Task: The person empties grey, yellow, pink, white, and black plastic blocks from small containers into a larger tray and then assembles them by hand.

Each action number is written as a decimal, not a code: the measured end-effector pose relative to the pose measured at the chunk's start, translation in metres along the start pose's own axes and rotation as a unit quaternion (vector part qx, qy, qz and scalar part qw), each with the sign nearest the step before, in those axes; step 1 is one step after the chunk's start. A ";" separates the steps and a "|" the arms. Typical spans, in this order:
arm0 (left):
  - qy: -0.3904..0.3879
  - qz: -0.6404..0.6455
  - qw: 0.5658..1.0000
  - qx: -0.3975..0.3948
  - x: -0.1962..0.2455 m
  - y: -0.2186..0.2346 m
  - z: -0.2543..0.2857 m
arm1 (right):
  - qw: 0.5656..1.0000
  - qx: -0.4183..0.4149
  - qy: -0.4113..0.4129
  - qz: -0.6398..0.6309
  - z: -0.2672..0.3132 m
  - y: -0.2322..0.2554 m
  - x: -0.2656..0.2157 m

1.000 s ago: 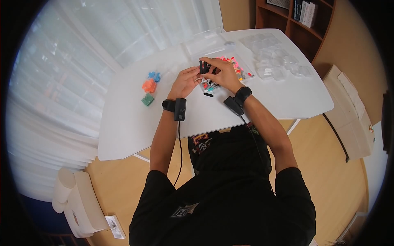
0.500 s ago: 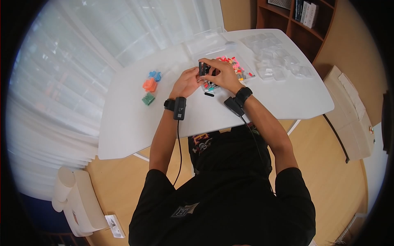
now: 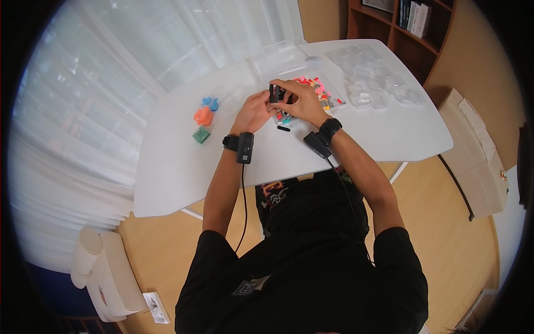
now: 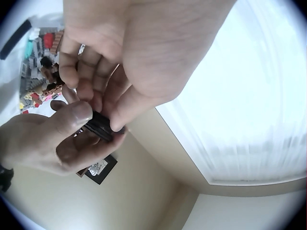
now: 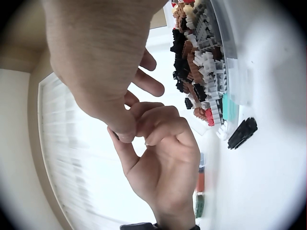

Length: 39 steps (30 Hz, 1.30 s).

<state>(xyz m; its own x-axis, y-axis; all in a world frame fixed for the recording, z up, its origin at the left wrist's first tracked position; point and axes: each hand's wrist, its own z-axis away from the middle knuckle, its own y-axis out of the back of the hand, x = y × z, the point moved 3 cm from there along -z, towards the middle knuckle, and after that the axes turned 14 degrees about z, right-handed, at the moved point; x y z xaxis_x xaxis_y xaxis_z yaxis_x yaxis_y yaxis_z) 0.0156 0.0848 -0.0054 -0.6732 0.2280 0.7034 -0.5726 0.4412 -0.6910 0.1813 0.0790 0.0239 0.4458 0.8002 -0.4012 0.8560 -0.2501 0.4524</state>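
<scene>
Both hands meet over the near left part of a clear bin full of small coloured bricks. Between their fingertips is a black piece, seen in the left wrist view. The left hand pinches its end with thumb and fingers. From the other side the right hand grips it, thumb on one face and a finger along the other. In the right wrist view the fingers hide nearly all of it. Another black piece lies on the table just in front of the bin.
Blue, orange and green brick clusters stand on the table's left part. Clear small containers cover the back right. A clear lid lies behind the bin. The table's near edge runs beneath the forearms.
The left wrist has shifted very slightly; both hands stay together on the black piece over the bin.
</scene>
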 end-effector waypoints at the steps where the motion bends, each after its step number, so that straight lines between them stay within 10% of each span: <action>1: 0.000 0.000 1.000 0.000 0.000 -0.001 0.000 | 1.000 0.000 0.000 0.000 0.000 0.000 0.000; 39: -0.057 -0.023 0.997 0.049 0.004 -0.006 0.002 | 0.999 -0.039 0.010 -0.002 0.000 -0.001 -0.004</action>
<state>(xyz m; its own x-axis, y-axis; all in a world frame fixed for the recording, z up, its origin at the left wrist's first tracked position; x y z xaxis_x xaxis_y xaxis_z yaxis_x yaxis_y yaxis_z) 0.0154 0.0810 0.0017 -0.6907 0.1066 0.7152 -0.6437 0.3600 -0.6753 0.1784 0.0765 0.0248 0.4370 0.8122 -0.3865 0.8343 -0.2054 0.5117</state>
